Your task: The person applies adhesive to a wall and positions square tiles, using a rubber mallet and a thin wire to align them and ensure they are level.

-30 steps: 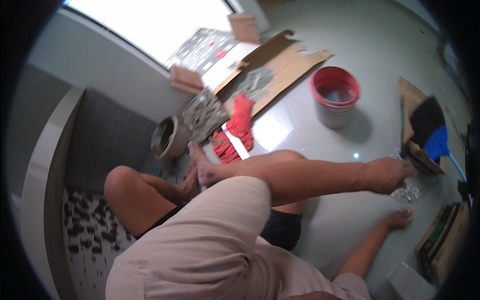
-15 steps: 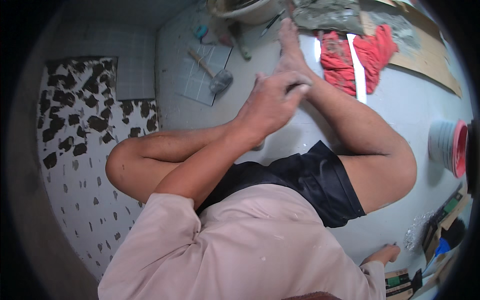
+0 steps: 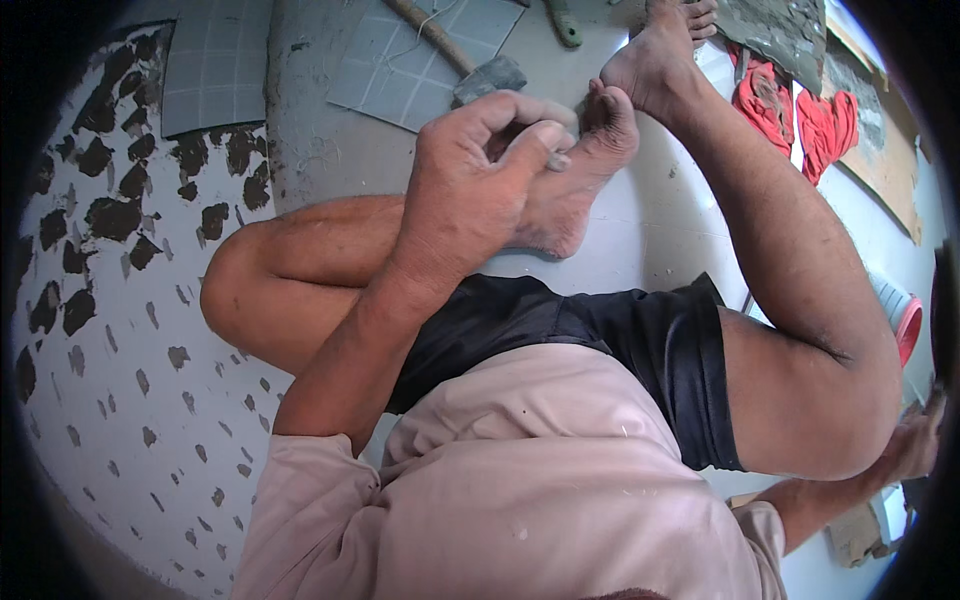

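My left hand is raised over my crossed bare legs, beside a foot, with fingers curled and thumb bent in; a small greyish bit may be between the fingertips, too small to make out. My right hand is at the far right beside my knee, its fingers partly hidden in the dim rim of the view. Beyond my feet, a rubber mallet with a wooden handle lies on a grey gridded tile.
A wall panel dabbed with dark mortar is on the left, below a fixed grey tile. A green-handled tool, red cloths, mortar-covered material and cardboard lie ahead. A red-rimmed bucket stands right.
My view has swung from the room toward my lap. My left hand has come back from the far right to above my feet, and my right hand has moved up beside my knee.
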The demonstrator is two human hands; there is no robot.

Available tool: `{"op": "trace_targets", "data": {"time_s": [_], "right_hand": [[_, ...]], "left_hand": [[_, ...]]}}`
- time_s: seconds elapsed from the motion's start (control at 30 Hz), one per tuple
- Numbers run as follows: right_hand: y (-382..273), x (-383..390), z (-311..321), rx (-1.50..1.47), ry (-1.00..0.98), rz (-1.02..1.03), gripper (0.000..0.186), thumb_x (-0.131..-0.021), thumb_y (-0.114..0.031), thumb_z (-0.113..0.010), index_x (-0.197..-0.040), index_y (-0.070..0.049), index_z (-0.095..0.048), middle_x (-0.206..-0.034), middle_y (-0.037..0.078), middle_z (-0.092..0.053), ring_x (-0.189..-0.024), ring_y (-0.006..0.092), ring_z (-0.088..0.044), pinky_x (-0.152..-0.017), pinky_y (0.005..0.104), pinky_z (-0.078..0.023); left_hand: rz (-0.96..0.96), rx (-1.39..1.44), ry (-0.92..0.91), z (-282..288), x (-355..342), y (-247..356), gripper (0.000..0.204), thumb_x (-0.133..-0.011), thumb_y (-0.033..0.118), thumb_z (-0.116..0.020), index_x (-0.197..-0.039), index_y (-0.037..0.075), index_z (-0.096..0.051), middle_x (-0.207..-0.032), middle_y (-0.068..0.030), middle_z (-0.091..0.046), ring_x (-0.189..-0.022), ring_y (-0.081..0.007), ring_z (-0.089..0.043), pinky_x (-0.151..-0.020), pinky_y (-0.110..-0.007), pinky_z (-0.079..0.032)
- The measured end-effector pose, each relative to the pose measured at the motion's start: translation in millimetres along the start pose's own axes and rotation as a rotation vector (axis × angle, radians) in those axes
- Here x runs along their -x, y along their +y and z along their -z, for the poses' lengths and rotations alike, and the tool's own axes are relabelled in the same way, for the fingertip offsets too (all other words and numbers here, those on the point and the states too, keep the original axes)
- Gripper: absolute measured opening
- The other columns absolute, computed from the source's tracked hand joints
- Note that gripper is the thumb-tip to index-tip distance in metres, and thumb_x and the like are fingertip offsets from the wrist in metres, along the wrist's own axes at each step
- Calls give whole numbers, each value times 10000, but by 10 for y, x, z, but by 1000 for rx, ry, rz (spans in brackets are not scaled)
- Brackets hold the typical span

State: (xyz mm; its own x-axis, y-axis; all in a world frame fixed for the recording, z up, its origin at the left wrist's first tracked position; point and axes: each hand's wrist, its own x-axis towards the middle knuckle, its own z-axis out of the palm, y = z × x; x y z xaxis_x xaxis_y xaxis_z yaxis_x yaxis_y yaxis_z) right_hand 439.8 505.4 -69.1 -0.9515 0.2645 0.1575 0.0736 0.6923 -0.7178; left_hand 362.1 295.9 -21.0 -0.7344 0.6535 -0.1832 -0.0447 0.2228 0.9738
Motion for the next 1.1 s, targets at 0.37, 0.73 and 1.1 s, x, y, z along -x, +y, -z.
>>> {"op": "trace_targets", "data": {"time_s": [0.37,0.73,1.1], "right_hand": [[-1245,-872,20,-113,-403,-55,119,-880,-32,-649,-986,23,-654,-952,106,-678,-908,183,-652,-799,300,-519],[-1562,-1543,-1761,-737,-461,-268,156,-893,-59,-687,-1034,7,-692,-908,87,-720,-794,169,-683,-717,300,-559],[-1547,-1724,-2478,-533,-149,-4,68,-893,29,-619,-935,16,-670,-792,83,-707,-675,130,-657,-627,268,-543]], "left_hand": [[-92,226,24,686,-64,-78,223,-895,123,-718,-1025,-58,-699,-862,-86,-724,-779,-112,-662,-736,-271,-557],[107,488,386,2011,-167,-845,170,-886,128,-690,-944,-31,-704,-801,-93,-703,-668,-158,-662,-612,-293,-540],[192,444,313,2723,-620,-941,116,-806,96,-655,-776,-16,-663,-662,-93,-632,-508,-147,-568,-455,-287,-431]]}}
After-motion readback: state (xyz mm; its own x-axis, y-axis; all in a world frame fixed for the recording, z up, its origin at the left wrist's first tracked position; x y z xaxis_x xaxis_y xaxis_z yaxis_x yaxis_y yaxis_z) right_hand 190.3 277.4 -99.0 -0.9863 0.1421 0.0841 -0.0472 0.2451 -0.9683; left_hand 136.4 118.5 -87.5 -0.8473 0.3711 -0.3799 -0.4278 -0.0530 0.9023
